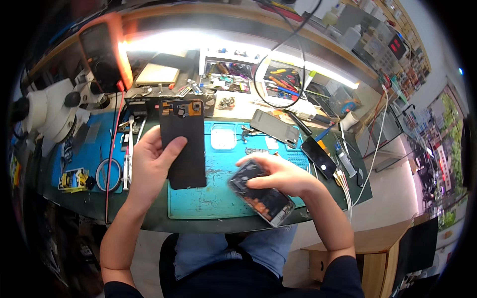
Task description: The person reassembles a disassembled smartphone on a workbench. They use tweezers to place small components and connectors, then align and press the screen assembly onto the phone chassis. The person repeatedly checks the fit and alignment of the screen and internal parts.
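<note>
My left hand (156,156) grips a dark phone screen panel (188,144) by its left edge, thumb across its face. The panel stands nearly upright, with orange flex circuitry along its top end. In my right hand (278,174) is an opened phone body (268,201), tilted, its inner parts and a copper-coloured patch showing toward its lower end. Both pieces are held apart from each other above the blue work mat (198,206). A small clear square tray (223,136) lies on the mat behind them, and a grey phone back (275,127) rests at the mat's far right.
An orange multimeter (105,52) stands at the back left, its red lead (113,149) hanging down over the bench. A microscope (49,107) occupies the left side. To the right lie a dark phone (319,158) and a syringe (346,161). Tool bins (285,82) line the back.
</note>
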